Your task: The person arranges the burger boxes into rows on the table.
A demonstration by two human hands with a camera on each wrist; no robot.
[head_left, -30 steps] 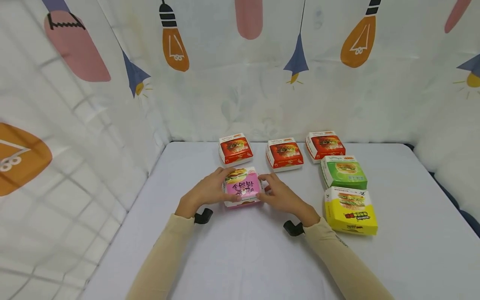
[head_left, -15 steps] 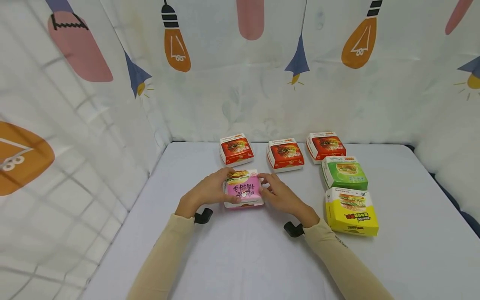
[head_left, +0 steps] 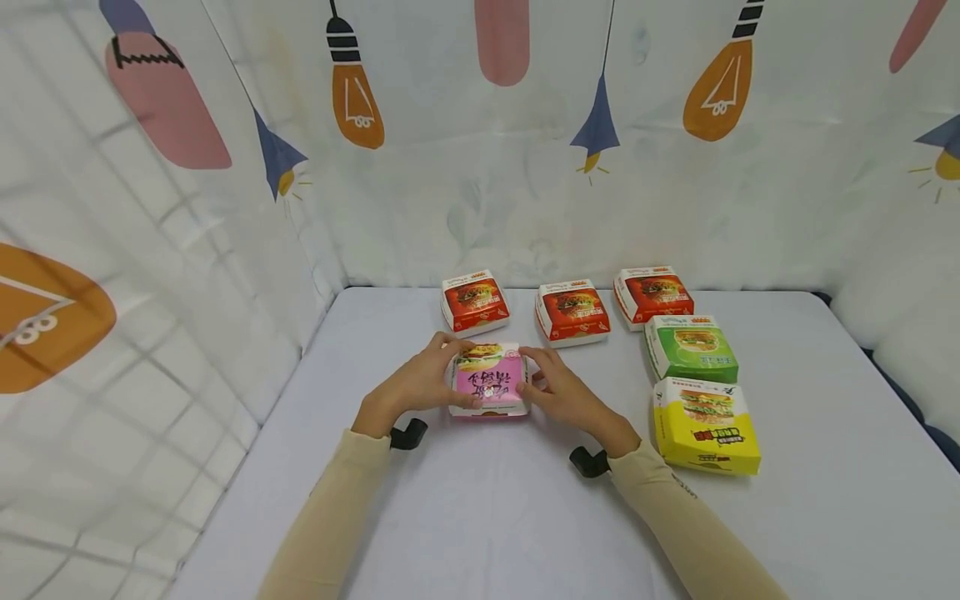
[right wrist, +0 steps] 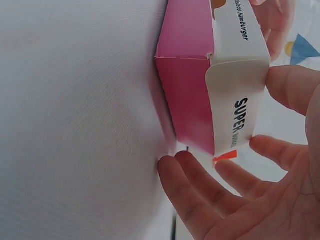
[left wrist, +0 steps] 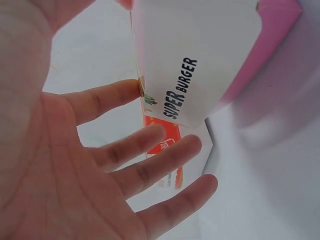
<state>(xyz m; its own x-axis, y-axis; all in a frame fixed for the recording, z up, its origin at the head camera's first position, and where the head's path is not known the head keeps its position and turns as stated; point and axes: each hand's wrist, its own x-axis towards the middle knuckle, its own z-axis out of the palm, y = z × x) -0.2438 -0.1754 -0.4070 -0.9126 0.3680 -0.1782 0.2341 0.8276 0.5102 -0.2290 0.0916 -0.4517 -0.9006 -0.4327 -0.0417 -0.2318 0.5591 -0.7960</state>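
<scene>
We judge closing nearly done: the pink burger box [head_left: 491,385] sits lid-down on the white table [head_left: 480,500], left hand [head_left: 416,382] and right hand [head_left: 566,395] each pinching its corners, release remaining.

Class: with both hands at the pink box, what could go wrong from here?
1. The left hand and right hand touch the pink box mostly along its upper edges, so it might slip if lifted.
2. It looks like thin folded card and could dent if squeezed.
3. The leftmost red box sits close behind; a forward push might nudge it.
</scene>
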